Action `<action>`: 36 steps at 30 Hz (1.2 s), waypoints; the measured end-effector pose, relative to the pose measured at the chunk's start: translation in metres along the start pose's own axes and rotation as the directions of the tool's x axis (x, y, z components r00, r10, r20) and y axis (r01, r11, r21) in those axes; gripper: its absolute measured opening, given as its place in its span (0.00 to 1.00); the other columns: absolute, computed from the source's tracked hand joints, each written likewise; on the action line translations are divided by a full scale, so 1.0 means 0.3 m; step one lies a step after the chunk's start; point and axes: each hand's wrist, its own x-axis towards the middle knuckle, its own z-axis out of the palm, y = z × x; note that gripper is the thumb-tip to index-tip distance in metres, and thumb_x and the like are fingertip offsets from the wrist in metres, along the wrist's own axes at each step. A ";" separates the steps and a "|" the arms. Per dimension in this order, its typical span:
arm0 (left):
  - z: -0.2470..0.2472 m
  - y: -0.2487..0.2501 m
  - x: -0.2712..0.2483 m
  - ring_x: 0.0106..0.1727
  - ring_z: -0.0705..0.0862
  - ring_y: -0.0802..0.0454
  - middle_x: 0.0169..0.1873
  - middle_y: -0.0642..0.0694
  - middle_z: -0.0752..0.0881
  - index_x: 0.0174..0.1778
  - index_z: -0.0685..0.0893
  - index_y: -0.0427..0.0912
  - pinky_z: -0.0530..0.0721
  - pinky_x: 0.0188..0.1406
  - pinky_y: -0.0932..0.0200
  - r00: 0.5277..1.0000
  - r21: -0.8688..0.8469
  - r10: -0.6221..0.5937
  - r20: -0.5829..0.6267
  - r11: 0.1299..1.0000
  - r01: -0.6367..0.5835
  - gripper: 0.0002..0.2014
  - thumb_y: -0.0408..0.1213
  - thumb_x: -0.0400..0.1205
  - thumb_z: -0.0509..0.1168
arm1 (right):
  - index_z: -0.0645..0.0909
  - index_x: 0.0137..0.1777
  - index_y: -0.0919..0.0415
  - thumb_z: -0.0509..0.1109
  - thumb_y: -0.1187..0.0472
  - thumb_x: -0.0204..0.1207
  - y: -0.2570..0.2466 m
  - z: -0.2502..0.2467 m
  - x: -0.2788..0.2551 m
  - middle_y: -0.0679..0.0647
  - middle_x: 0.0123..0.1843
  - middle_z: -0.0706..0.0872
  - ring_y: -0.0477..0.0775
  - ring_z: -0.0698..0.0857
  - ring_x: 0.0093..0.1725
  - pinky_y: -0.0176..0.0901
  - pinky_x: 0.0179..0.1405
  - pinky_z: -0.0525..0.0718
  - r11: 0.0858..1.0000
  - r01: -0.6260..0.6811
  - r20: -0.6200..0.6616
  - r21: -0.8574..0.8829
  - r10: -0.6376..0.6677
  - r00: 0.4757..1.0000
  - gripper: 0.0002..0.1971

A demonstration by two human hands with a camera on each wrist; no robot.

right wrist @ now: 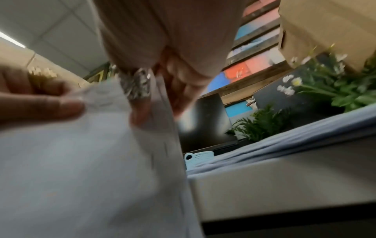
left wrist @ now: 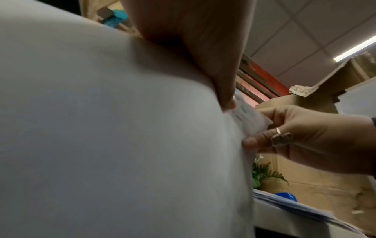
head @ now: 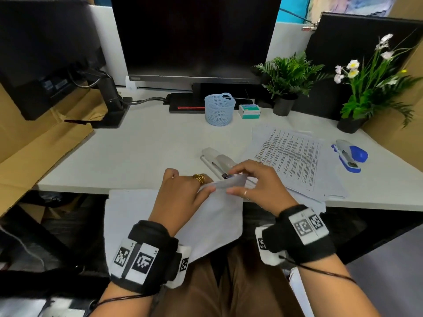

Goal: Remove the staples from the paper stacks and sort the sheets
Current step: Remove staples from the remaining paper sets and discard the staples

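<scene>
At the near edge of the counter point(head: 146, 145) we find a paper stack point(head: 212, 216) held over the lap, blank side up. The left hand point(head: 180, 191) pinches its top edge; the right hand point(head: 256, 181) pinches the same edge just beside it. Behind the hands lies a grey stapler point(head: 217, 161). To the right, loose printed sheets point(head: 295, 156) lie flat on the counter; their text is too small to read. A blue stapler point(head: 350, 155) rests beyond them. Farther back stand a pale blue basket point(head: 219, 109) and a small box point(head: 249, 110), label illegible.
</scene>
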 end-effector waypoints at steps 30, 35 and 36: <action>0.155 0.314 0.071 0.40 0.84 0.67 0.37 0.69 0.85 0.39 0.80 0.59 0.79 0.41 0.72 0.995 -0.731 0.052 0.086 0.682 0.027 0.12 0.32 0.77 0.66 | 0.84 0.57 0.50 0.77 0.53 0.68 0.136 -0.276 -0.465 0.44 0.54 0.84 0.36 0.81 0.56 0.26 0.58 0.76 0.986 -0.122 -0.366 -0.113 0.073 0.928 0.16; 0.245 0.457 0.084 0.53 0.86 0.62 0.48 0.59 0.89 0.41 0.84 0.52 0.81 0.57 0.66 0.977 -0.823 0.167 0.131 0.568 0.014 0.10 0.30 0.77 0.65 | 0.85 0.53 0.56 0.65 0.56 0.81 0.189 -0.367 -0.584 0.58 0.46 0.89 0.54 0.86 0.49 0.46 0.50 0.82 0.839 -0.536 -0.273 -0.093 0.496 0.824 0.09; 0.268 0.479 0.084 0.54 0.86 0.60 0.50 0.57 0.89 0.42 0.84 0.52 0.81 0.58 0.65 0.957 -0.805 0.238 0.164 0.593 -0.010 0.08 0.31 0.77 0.67 | 0.85 0.51 0.59 0.64 0.57 0.82 0.190 -0.382 -0.604 0.57 0.44 0.89 0.54 0.86 0.47 0.43 0.46 0.82 0.814 -0.578 -0.290 -0.057 0.540 0.790 0.09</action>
